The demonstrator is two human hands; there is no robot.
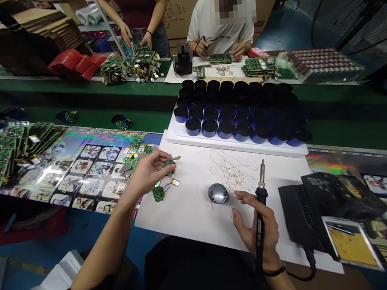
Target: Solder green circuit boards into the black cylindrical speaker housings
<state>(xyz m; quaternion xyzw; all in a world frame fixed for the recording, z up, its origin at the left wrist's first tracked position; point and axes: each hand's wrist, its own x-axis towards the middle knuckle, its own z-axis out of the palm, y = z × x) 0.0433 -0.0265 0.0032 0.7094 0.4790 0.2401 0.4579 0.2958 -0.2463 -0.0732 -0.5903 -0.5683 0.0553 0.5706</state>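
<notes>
My left hand point(153, 167) is closed with its fingertips on a small green circuit board point(169, 164), partly hidden by the fingers. Several more boards with wires and silver cells lie around it, among them a small board point(158, 193) just below the hand. In my right hand point(264, 228) rests a black-handled soldering iron point(261, 193), its tip pointing up and away from me. The thumb and index finger of that hand are spread beside a round, shiny cup-like part point(218, 193), not touching it. This part stands on white paper point(191, 210).
Tiny bits and a thin wire point(231, 173) lie on the paper. Behind stands a white foam tray point(213, 144) of blue-black round cases. A black soldering station point(298, 217) and a sponge tray point(352, 244) are at right. Stacked boards point(7, 156) lie left; two people work opposite.
</notes>
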